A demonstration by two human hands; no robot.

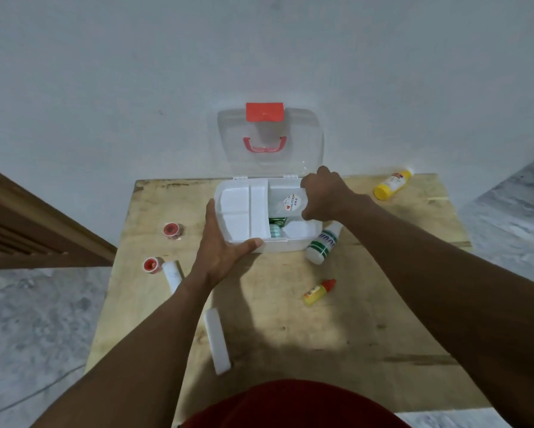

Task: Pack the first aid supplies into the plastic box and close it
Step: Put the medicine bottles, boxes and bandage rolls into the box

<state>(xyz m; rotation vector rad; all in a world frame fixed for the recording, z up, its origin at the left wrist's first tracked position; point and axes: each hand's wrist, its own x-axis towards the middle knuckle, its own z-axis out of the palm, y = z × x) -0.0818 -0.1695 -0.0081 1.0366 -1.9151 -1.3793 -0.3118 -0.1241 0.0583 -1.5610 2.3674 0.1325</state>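
Observation:
The clear plastic box [285,244] stands open at the table's far side, its lid [270,143] with a red latch and handle leaning on the wall. A white divided tray [244,211] fills the box's left part. My left hand [225,245] grips the box's front left corner. My right hand [324,193] holds a white bandage pack [290,202] over the right compartment, above a green box [276,221]. On the table lie a white green-striped bottle [322,244], a small yellow dropper bottle [318,292], a yellow bottle [390,184], two red tape rolls [173,230] [151,265] and two white rolls [173,274] [217,341].
The wooden table [290,319] stands against a white wall [105,88]. A brown wooden frame [27,223] is at the left. Grey marbled floor [37,319] lies on both sides. Red clothing [290,406] shows at the bottom edge.

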